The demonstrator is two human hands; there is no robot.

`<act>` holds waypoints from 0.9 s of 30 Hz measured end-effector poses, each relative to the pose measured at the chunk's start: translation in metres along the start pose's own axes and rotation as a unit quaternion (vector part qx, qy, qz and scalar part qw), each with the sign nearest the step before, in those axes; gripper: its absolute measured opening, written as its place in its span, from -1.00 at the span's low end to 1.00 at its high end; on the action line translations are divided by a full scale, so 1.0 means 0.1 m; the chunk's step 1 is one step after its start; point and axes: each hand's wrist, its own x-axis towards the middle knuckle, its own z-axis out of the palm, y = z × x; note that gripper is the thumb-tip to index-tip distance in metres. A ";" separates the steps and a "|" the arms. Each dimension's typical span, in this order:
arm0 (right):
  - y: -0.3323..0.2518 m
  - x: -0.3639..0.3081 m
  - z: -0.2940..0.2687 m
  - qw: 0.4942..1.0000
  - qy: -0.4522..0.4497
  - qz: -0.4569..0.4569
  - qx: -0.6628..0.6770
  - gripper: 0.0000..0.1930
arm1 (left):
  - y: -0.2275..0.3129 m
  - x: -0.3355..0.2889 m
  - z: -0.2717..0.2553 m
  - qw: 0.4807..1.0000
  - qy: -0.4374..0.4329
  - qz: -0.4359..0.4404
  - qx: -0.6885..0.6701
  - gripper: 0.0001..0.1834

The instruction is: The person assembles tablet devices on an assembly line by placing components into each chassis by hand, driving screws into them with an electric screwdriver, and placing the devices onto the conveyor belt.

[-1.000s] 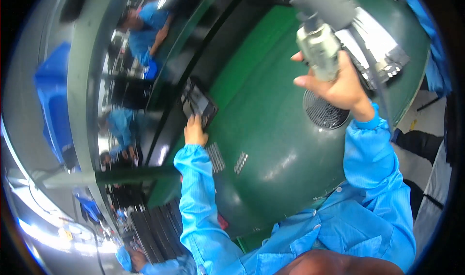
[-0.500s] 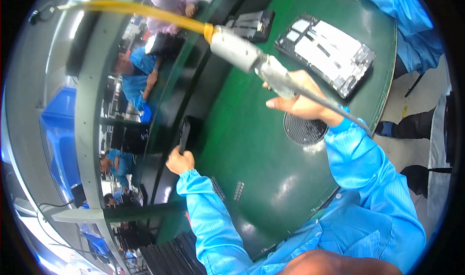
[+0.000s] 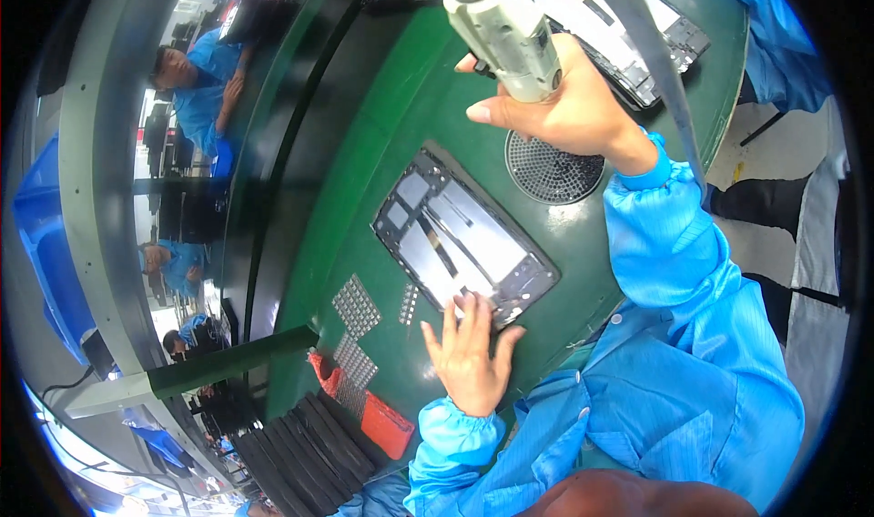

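Observation:
My right hand [image 3: 583,107] is closed around the pale grip of a corded electric screwdriver [image 3: 510,39], raised above the green table. Its tip does not show. Below it lies an opened tablet [image 3: 487,217], flat and slanted, with silver inner plates, dark ribbon strips and a black frame. The fingers of my left hand [image 3: 472,358] are stretched out, resting on the tablet's near end. A round dark dish [image 3: 553,169] with a ribbed or perforated face sits just beyond the tablet's right side, under my right wrist.
Another opened tablet [image 3: 669,39] lies at the far right. Left of mine are sheets of small round pieces [image 3: 355,306], a red pouch-like thing [image 3: 387,426] and a stack of black slabs [image 3: 305,453]. A metal frame [image 3: 100,198] borders the left; a co-worker's blue sleeve [image 3: 787,53] is at right.
My left hand has come from the dark slab at the left to the near end of the tablet now lying before me. The screwdriver and right hand have shifted up in view.

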 end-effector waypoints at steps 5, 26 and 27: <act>-0.01 -0.05 0.04 0.999 0.006 0.040 0.001 -0.64 | 0.03 0.45 0.06 0.966 0.088 0.191 -0.153 -0.60; -0.03 -0.07 0.20 0.957 -0.163 0.135 0.198 -0.16 | 0.06 0.47 0.17 0.939 0.141 0.237 -0.203 -0.58; 0.01 -0.07 0.21 0.958 -0.160 0.136 0.193 -0.16 | -0.03 0.37 0.13 0.952 0.114 0.221 -0.181 -0.54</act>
